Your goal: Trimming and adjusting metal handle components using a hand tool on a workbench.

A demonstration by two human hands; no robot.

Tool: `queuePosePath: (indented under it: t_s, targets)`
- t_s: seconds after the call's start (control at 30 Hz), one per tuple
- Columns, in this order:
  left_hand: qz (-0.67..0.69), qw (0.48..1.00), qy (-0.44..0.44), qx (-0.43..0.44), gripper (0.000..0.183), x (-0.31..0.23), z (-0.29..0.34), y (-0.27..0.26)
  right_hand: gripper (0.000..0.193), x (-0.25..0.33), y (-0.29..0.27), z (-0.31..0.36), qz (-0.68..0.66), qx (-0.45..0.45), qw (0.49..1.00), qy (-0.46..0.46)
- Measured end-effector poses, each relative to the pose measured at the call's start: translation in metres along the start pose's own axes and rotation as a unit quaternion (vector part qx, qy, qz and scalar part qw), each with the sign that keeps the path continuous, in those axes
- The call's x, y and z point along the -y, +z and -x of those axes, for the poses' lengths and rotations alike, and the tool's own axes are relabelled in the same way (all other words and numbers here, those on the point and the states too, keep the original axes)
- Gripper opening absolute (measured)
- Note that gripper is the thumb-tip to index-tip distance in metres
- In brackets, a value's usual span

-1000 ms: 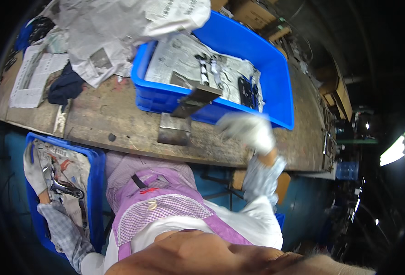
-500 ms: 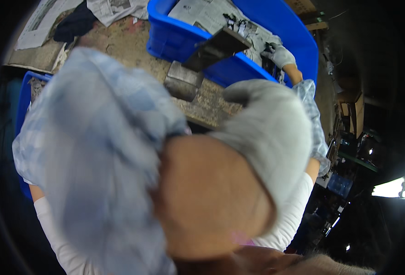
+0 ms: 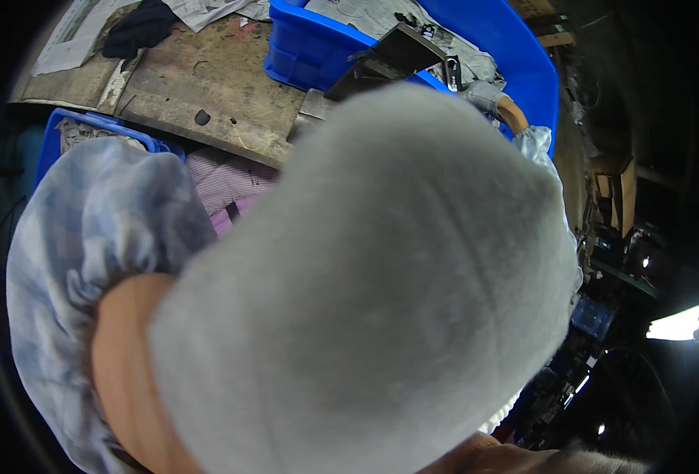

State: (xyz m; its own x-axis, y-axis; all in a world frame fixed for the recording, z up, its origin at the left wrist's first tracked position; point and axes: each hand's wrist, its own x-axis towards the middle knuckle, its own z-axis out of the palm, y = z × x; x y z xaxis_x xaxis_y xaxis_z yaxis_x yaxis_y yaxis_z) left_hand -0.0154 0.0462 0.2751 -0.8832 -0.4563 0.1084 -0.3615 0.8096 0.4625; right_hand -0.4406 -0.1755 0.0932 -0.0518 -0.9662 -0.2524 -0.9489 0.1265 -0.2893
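My left hand (image 3: 373, 276), in a grey glove, is raised close to the view and covers its middle; its fingers are hidden and blurred. A pale blue checked sleeve (image 3: 104, 205) covers that forearm, with a strip of bare wrist showing. Farther off at the right, my right hand (image 3: 485, 96), also gloved, is at the near side of a large blue bin (image 3: 306, 43). Its fingers appear closed on a small, long black piece (image 3: 452, 73) with a shiny ring-shaped mark. Newspaper (image 3: 357, 12) lines the bin, with several dark pieces on it.
A dark slanted metal plate (image 3: 397, 55) and a metal block (image 3: 311, 110) stand on the worn workbench (image 3: 215, 87). Dark cloth (image 3: 140, 28) lies at the back left. Below the bench edge are another blue bin (image 3: 49, 150) and pinkish checked fabric (image 3: 227, 182).
My left hand has swung closer to the view, and its sleeve has moved left. A black piece now stands out beside my right hand, which has shifted slightly. More of the bench shows.
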Motion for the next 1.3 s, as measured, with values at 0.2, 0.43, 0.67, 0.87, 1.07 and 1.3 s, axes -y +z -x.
queuePosePath:
  t_s: [0.2, 0.43, 0.67, 0.87, 1.07, 1.3]
  targets:
    - [0.031, 0.999, -0.014, -0.002, 0.009, -0.004, 0.007, -0.006, 0.049, 0.024, -0.032, 0.020, -0.077, 0.008, 0.996, 0.037]
    - [0.058, 0.997, -0.053, 0.019, 0.008, -0.003, 0.021, -0.011, 0.030, 0.050, -0.070, 0.075, -0.466, -0.187, 0.863, -0.066]
    - [-0.117, 0.982, -0.144, 0.028, 0.021, 0.111, 0.024, 0.108, 0.053, 0.130, -0.014, 0.240, -0.556, -0.239, 0.771, -0.198]
    - [-0.055, 0.963, -0.170, -0.202, 0.058, 0.160, 0.099, 0.215, 0.022, 0.178, 0.124, 0.250, -0.433, -0.136, 0.890, -0.055]
    - [-0.038, 0.934, -0.193, -0.299, 0.021, 0.165, 0.128, 0.227, 0.020, 0.262, 0.170, 0.220, -0.490, -0.072, 0.867, 0.049]
    - [0.000, 0.889, -0.289, -0.357, 0.018, 0.170, 0.103, 0.224, 0.019, 0.249, 0.178, 0.194, -0.234, -0.136, 0.960, -0.066]
